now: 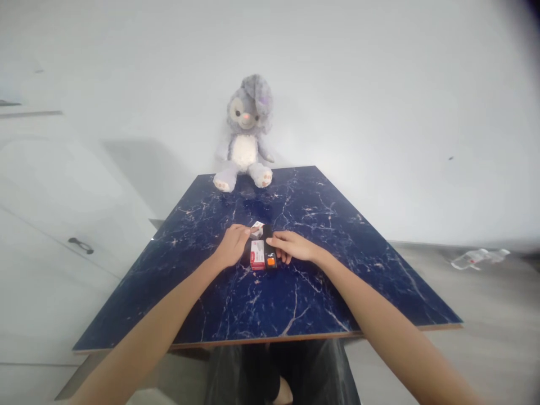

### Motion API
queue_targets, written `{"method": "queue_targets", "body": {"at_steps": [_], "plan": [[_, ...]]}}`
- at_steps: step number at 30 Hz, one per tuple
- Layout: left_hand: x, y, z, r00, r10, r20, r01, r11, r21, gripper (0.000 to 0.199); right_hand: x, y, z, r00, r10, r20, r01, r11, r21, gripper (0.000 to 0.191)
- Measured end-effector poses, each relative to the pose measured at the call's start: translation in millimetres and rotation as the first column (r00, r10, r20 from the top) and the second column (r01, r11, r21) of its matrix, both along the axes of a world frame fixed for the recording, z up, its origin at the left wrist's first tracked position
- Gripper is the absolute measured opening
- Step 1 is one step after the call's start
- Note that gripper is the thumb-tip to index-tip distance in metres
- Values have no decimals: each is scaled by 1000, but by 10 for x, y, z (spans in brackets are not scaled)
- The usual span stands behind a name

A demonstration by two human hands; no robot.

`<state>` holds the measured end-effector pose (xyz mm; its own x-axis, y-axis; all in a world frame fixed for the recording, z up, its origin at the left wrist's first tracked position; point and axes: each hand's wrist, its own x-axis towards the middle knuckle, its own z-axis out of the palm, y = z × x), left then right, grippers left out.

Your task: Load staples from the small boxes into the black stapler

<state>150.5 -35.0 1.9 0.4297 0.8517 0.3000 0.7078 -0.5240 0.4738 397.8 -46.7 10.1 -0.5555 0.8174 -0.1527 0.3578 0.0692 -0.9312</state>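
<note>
Near the middle of the blue marbled table (295,304) lies a small red and white box (257,256). Against its right side is a black object (270,247) with an orange patch at its near end. A smaller whitish item (257,228) sits just beyond the box. My left hand (232,244) reaches in from the left, its fingertips closed on the whitish item. My right hand (291,246) is at the black object's right side, thumb on top and the other fingers curled beside it.
A grey plush toy (245,132) sits at the table's far edge against the white wall. At the left is a white door panel with a dark handle (81,245). Clear plastic items (478,258) lie on the floor to the right.
</note>
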Motion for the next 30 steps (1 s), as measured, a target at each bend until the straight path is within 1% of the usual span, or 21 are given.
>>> {"method": "queue_targets", "body": {"at_steps": [3, 5, 10, 14, 15, 16, 18, 19, 20, 22, 26, 30], "plan": [[-35, -107, 13, 999, -36, 14, 36, 999, -19, 58, 3, -14, 31, 1000, 5, -6, -5, 1000, -7, 47], [-66, -131, 14, 998, -52, 22, 53, 997, -48, 58, 7, -18, 43, 1000, 8, -16, -8, 1000, -9, 47], [-106, -87, 24, 993, -107, 45, 111, 989, -95, 60, 17, -6, 20, 1000, 20, -15, -20, 1000, -6, 48], [-143, -70, 46, 979, -178, 96, 186, 979, -79, 56, 34, 13, -13, 1000, 27, -14, -27, 1000, 6, 49], [-160, -75, 50, 975, -193, 110, 203, 975, -91, 60, 40, 21, -22, 999, 30, -18, -30, 1000, 4, 49], [-178, -86, 54, 972, -204, 116, 218, 968, -124, 75, 46, 31, -32, 999, 36, -22, -36, 999, -4, 50], [-208, -119, 65, 971, -221, 94, 237, 942, -238, 118, 56, 54, -53, 998, 51, -30, -52, 998, -25, 51], [-216, -140, 73, 971, -228, 72, 239, 926, -293, 133, 59, 65, -62, 998, 56, -32, -57, 998, -34, 51], [-218, -162, 82, 972, -231, 50, 234, 914, -330, 141, 61, 74, -70, 998, 57, -34, -59, 997, -40, 51], [-204, -202, 108, 975, -223, 19, 216, 911, -352, 145, 62, 81, -76, 998, 54, -38, -56, 997, -48, 52], [-156, -235, 154, 981, -194, -6, 181, 925, -333, 142, 58, 56, -49, 998, 41, -41, -44, 997, -59, 52], [-154, -221, 146, 987, -161, -25, 144, 930, -338, 142, 56, 25, -15, 998, 31, -52, -32, 999, -32, 51]]}}
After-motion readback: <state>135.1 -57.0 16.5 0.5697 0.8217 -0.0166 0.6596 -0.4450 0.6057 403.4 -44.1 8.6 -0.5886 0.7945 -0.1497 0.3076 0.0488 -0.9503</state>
